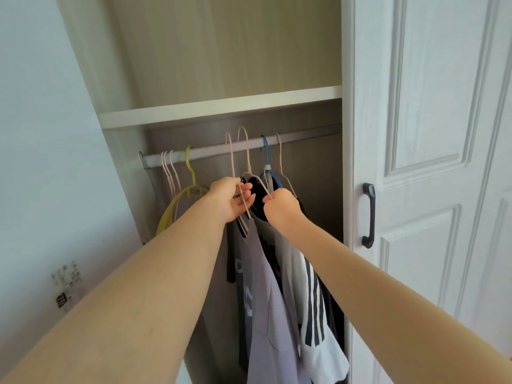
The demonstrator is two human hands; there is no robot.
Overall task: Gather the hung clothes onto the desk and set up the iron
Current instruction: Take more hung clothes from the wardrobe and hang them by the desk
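Note:
Several garments hang from the wardrobe rail (210,151): a lilac top (267,300), a dark printed shirt (240,273) behind it, and a grey and white top with black stripes (310,306). They hang on thin pink hangers (246,151) and one blue hanger (266,153). My left hand (232,199) grips the shoulder wire of a pink hanger that carries the lilac top. My right hand (281,207) pinches the wire of the neighbouring pink hanger. Both hooks sit over the rail. No desk or iron is in view.
Empty pink hangers (169,173) and a yellow hanger (191,176) hang at the rail's left end. A white shelf (221,106) lies just above the rail. The wardrobe door (432,162) with a black handle (369,214) stands to the right; a pale wall (41,134) is on the left.

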